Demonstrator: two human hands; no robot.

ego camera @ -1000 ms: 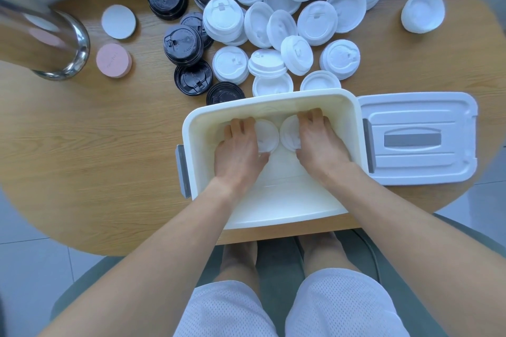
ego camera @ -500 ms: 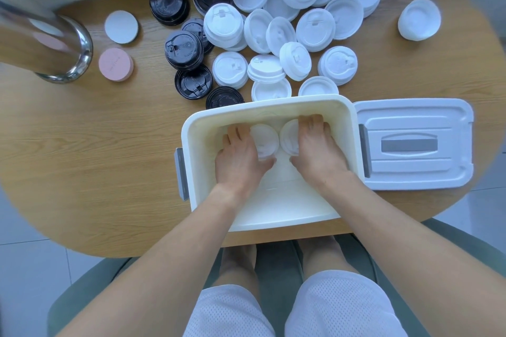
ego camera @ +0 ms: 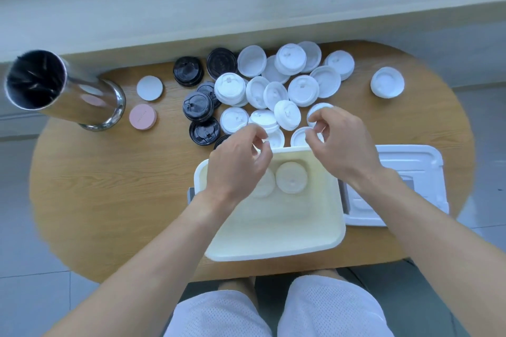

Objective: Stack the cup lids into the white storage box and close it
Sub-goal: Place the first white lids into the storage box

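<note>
The open white storage box [ego camera: 273,253] stands at the table's near edge. Two white cup lids lie side by side at its far end; one [ego camera: 291,177] is in full view, the other [ego camera: 265,186] is half hidden under my left hand. My left hand [ego camera: 236,164] hovers over the box's far left rim, fingers loosely curled, holding nothing. My right hand [ego camera: 341,142] hovers over the far right rim, its curled fingertips just at two loose white lids [ego camera: 298,137]. A pile of white lids [ego camera: 273,87] and some black lids [ego camera: 197,106] lie beyond the box.
The box's white cover [ego camera: 410,163] lies flat to the right of the box. A single white lid [ego camera: 387,86] sits far right. A steel cylinder [ego camera: 82,102] stands at the left, with a pink disc [ego camera: 143,117] and a white disc [ego camera: 149,87] beside it.
Both hands have let go of the two lids inside the box, risen out of it and moved toward the pile. The view has tilted up.
</note>
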